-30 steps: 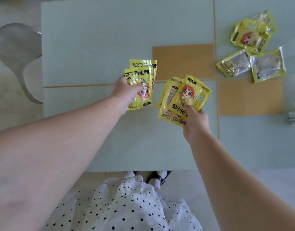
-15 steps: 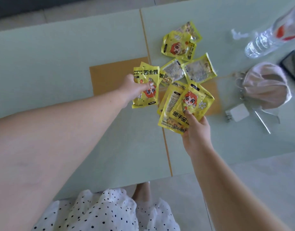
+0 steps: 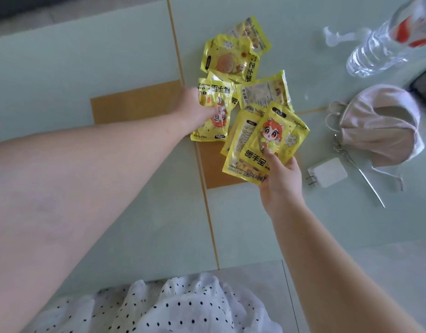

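I'm watching two handfuls of yellow hand-warmer packets held just above centre frame. The left stack (image 3: pixel 216 127) sits in the left hand (image 3: pixel 195 108), thumb curled over the printed front and fingers behind. I can't count how many packets are in it. The right fan (image 3: pixel 274 133) is pinched at its lower edge by the right hand (image 3: pixel 282 181), thumb on the top packet, with at least three spread out beneath it.

My main worry is that fan. It is held by one edge only, and the film looks slick, so a lower packet could slide out if the pinch loosens or the wrist tips.

The left stack hovers right over the loose packets (image 3: pixel 231 61) lying on the table (image 3: pixel 111 56) in the upper middle. If I set it down there, the held ones mix with the loose ones and any sorting or count is lost. The edges also overlap from this view, so grabbing one loose packet may drag its neighbour along.

Further right lie a face mask (image 3: pixel 380 126), a white charger (image 3: pixel 327 173) and, upper right, a lying water bottle (image 3: pixel 375 51). A wide sweep of the right arm could knock the charger or set the bottle rolling.
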Demonstrator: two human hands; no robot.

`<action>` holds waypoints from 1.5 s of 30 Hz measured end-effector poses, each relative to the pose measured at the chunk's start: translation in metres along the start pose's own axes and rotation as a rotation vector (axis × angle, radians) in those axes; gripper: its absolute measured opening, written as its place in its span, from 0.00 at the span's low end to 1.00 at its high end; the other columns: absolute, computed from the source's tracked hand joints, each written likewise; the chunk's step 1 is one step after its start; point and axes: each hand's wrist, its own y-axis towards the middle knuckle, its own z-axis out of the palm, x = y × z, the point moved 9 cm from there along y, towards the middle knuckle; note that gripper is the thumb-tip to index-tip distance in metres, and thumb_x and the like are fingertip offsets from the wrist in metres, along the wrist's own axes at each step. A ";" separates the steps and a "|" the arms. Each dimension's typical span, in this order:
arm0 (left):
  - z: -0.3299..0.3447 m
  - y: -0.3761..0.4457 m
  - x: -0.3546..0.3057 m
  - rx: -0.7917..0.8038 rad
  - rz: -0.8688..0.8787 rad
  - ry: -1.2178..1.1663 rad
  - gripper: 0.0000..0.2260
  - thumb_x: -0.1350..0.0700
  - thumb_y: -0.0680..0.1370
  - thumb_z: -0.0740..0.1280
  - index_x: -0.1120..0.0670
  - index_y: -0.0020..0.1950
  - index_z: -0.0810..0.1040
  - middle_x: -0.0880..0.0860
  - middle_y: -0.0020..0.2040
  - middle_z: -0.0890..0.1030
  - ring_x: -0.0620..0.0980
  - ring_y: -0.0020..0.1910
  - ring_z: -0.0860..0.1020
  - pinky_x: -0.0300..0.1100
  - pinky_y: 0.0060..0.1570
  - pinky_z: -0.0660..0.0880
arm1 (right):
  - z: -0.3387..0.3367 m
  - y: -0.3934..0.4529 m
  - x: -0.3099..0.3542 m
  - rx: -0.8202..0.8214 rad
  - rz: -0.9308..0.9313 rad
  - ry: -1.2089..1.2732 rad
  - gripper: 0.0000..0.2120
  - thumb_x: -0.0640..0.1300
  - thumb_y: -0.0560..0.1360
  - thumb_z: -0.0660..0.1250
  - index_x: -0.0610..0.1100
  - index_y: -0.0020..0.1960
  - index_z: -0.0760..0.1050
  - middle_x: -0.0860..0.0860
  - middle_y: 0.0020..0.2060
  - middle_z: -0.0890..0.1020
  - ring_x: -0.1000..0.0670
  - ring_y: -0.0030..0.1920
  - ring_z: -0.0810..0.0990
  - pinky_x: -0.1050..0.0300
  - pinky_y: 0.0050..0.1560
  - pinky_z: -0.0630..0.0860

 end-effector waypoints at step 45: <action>0.212 -0.515 0.230 0.872 0.141 0.229 0.11 0.55 0.70 0.75 0.53 0.49 0.80 0.56 0.52 0.84 0.56 0.52 0.82 0.58 0.59 0.76 | -0.342 -0.452 -0.455 -0.796 -0.156 0.977 0.08 0.36 0.76 0.65 0.49 0.48 0.75 0.48 0.49 0.82 0.43 0.54 0.81 0.39 0.56 0.77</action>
